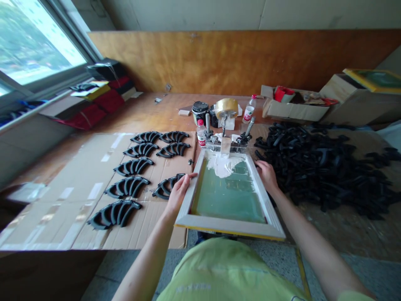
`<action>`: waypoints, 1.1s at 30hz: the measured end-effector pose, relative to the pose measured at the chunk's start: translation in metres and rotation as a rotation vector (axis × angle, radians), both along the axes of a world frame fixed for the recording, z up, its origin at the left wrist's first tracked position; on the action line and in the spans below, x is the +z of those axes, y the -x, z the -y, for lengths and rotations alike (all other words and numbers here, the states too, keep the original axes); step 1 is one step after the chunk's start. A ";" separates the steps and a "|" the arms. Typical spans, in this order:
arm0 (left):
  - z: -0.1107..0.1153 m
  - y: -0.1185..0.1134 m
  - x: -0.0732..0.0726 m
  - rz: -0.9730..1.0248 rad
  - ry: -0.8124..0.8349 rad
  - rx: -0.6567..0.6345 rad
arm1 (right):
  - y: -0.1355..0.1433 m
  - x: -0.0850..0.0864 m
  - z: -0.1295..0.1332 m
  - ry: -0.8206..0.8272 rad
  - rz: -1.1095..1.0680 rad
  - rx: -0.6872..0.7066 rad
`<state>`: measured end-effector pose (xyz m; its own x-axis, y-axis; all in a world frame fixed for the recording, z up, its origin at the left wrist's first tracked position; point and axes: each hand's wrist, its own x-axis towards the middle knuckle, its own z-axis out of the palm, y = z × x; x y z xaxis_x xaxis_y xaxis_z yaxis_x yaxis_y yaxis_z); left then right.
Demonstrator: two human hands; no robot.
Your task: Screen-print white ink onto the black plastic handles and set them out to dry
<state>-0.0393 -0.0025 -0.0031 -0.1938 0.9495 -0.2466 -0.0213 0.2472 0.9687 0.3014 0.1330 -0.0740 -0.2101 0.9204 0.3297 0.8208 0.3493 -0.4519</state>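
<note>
A screen frame (230,223) with a green mesh lies in front of me, its far end at a metal clamp (224,144). White paste (223,165) covers the far part of the mesh, under a light squeegee (225,146). My left hand (181,190) is closed on the frame's left edge, thumb on top. At the right edge, my right hand (267,173) has its fingers against the frame's outer side; part of them is hidden below it. Just left of my left hand is a group of black curved parts (166,187).
More black curved parts (125,187) stand in rows on cardboard (72,200) at left. A large heap of black parts (326,163) lies at right. Behind the clamp are black jars (199,112), tape (227,107) and bottles (249,109). Open boxes (296,110) stand at back right.
</note>
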 end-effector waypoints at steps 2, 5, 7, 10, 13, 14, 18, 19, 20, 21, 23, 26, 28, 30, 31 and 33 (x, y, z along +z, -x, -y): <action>0.008 0.001 -0.029 0.007 0.062 -0.019 | 0.015 0.020 -0.018 -0.086 -0.010 0.000; 0.009 0.001 -0.071 -0.029 0.108 -0.026 | 0.066 0.046 -0.042 -0.170 0.073 0.156; 0.006 0.001 -0.089 -0.084 0.111 -0.032 | 0.099 0.054 -0.052 -0.104 0.185 0.226; 0.003 0.001 -0.100 -0.139 0.109 -0.042 | 0.122 0.048 -0.050 0.063 0.326 0.254; 0.004 0.002 -0.101 -0.165 0.117 -0.045 | 0.114 0.034 -0.028 0.069 0.361 0.352; 0.004 0.002 -0.101 -0.171 0.115 -0.043 | 0.107 0.031 -0.018 0.043 0.355 0.411; 0.005 0.001 -0.102 -0.189 0.103 -0.040 | 0.085 0.035 0.009 0.016 0.305 0.691; 0.005 0.001 -0.103 -0.190 0.103 -0.039 | 0.083 0.039 0.009 0.040 0.291 0.743; 0.006 0.000 -0.103 -0.190 0.103 -0.035 | 0.082 0.042 0.008 0.071 0.276 0.772; 0.006 0.000 -0.102 -0.187 0.104 -0.031 | 0.084 0.044 0.005 0.095 0.259 0.773; 0.006 -0.001 -0.100 -0.172 0.107 -0.023 | 0.089 0.043 0.000 0.087 0.217 0.684; 0.006 -0.002 -0.094 -0.144 0.133 -0.007 | 0.092 0.031 0.006 -0.030 0.175 0.561; 0.007 -0.003 -0.090 -0.123 0.149 0.004 | 0.088 0.023 0.018 -0.069 0.167 0.605; 0.007 -0.005 -0.084 -0.107 0.154 0.017 | 0.083 0.022 0.026 -0.051 0.158 0.672; 0.007 -0.005 -0.080 -0.098 0.156 0.022 | 0.082 0.024 0.025 -0.030 0.154 0.677; 0.008 -0.005 -0.070 -0.067 0.166 0.019 | 0.088 0.036 0.013 0.019 0.145 0.616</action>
